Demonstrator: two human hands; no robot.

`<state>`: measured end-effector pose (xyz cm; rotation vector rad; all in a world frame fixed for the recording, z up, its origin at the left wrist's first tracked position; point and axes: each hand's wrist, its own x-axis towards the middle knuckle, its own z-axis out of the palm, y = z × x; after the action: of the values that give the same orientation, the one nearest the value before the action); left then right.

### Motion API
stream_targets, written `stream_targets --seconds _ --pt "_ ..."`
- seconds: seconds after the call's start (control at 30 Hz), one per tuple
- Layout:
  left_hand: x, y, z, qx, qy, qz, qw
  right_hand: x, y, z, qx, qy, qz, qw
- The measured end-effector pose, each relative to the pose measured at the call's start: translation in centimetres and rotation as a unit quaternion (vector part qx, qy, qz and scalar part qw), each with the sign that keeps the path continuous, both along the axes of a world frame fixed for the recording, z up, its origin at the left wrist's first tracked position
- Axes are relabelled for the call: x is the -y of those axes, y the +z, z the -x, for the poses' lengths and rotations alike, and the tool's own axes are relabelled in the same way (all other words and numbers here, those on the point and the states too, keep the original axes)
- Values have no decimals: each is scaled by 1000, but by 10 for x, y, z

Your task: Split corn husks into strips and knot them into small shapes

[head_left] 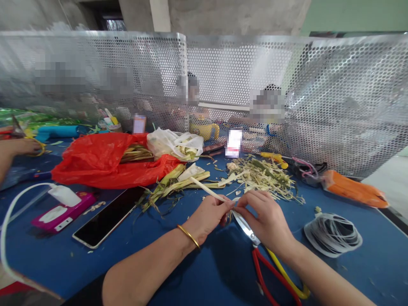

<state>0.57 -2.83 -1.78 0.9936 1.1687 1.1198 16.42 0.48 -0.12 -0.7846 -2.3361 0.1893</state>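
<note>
My left hand [210,214] pinches a pale, flat plant strip [205,188], whose free end points up and to the left. Fingertips of my right hand [266,214] are closed at the strip's near end, almost touching the left fingers. Below the hands lie scissors [249,233] with one red and one yellow handle, the blades partly hidden under my fingers. Just beyond are a bundle of pale green stalks [174,180] and a heap of shredded plant trimmings [266,178].
A red plastic bag [89,159] and a white bag [175,142] hold plant pieces. Nearer left are a dark phone [106,219] and a magenta power strip [63,212]. A coil of thin line [333,233] and an orange packet [353,188] lie right. A perforated screen [226,72] stands behind; a co-worker's hand [27,146] shows left.
</note>
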Motion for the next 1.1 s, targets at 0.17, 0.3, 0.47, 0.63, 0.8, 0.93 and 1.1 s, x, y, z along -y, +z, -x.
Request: stream_targets --seconds 0.17,0.3,0.47,0.63,0.8,0.93,1.1 --pt "0 1 0 -10 -8 -2 1000 -2 0 0 6 10 63 998" --pt "2 2 -2 -12 -15 5 1000 -4 0 -3 3 44 162 986" --pt "2 3 -2 -14 -15 2 1000 -9 -2 -5 -45 67 265 961" --pt "0 2 1 22 -19 -4 1000 -10 -3 0 -120 16 325 938" --pt "0 2 3 68 -27 0 997 -14 5 -3 -167 -65 281 943" --pt "-1 6 6 110 -1 21 994 -14 24 -25 37 -67 190 979" --pt "-4 12 12 157 48 43 985 16 20 -57 290 -53 167 941"
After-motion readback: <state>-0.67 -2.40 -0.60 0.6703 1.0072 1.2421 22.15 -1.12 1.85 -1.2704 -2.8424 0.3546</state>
